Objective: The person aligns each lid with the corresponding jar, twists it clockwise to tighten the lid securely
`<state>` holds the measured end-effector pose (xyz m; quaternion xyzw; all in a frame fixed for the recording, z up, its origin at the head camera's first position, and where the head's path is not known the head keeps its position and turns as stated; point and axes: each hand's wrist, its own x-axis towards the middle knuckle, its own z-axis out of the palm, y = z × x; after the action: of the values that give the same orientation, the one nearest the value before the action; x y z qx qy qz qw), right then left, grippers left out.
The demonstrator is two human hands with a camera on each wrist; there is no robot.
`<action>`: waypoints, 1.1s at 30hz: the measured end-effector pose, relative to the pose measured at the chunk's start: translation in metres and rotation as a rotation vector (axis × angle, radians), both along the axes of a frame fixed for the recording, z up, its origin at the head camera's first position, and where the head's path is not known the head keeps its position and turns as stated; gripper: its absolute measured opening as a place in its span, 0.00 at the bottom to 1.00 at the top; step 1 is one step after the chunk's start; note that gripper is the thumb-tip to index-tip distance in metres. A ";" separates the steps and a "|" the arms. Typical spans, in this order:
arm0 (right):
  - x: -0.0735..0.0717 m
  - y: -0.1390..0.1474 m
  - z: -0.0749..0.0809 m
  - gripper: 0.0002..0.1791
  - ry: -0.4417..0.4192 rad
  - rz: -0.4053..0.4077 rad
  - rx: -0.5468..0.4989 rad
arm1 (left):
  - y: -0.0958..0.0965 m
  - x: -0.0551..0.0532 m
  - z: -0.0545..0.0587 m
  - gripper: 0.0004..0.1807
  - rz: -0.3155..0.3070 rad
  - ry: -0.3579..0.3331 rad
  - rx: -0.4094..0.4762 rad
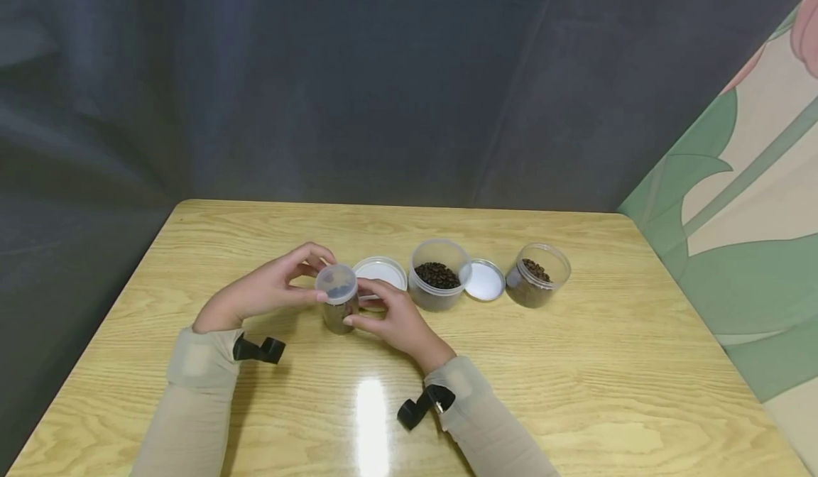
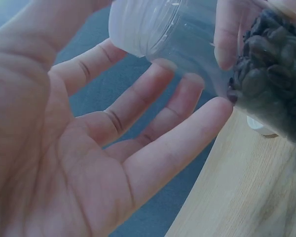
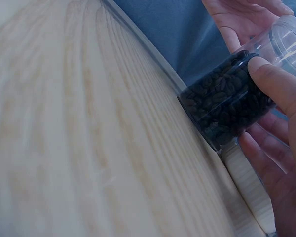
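Note:
A clear jar (image 1: 336, 319) of dark coffee beans stands at the middle-left of the table, a translucent lid (image 1: 336, 282) on its top. My left hand (image 1: 271, 294) holds the lid between thumb and fingers; in the left wrist view its fingers (image 2: 138, 96) reach along the lid and the jar's clear upper wall. Lower down, my right hand (image 1: 402, 322) grips the jar's body, thumb on the near side. The right wrist view has the beans filling most of the jar (image 3: 222, 98), its base at the tabletop.
Behind the jar lies a white round lid (image 1: 383, 270). To the right stand an open tub (image 1: 437, 299) of dark beans, a smaller metal-rimmed lid (image 1: 485, 281) and an open jar (image 1: 527, 294) of browner beans. A dark curtain (image 1: 383, 86) hangs beyond the wooden table (image 1: 607, 363).

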<state>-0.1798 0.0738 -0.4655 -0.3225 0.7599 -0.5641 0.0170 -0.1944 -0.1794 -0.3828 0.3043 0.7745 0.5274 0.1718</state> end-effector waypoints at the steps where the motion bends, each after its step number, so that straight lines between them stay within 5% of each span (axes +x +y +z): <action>1: 0.000 0.000 0.000 0.33 0.001 0.000 -0.002 | -0.001 0.000 0.000 0.22 -0.001 0.002 -0.001; 19: 0.000 0.001 -0.001 0.32 0.029 0.002 -0.003 | -0.003 0.000 -0.001 0.29 0.007 0.013 -0.030; 33: 0.000 0.001 -0.002 0.33 0.026 0.001 -0.005 | 0.000 0.000 -0.001 0.23 0.025 0.016 -0.029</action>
<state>-0.1802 0.0744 -0.4673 -0.3302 0.7585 -0.5618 0.0063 -0.1942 -0.1790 -0.3838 0.2964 0.7871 0.5157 0.1634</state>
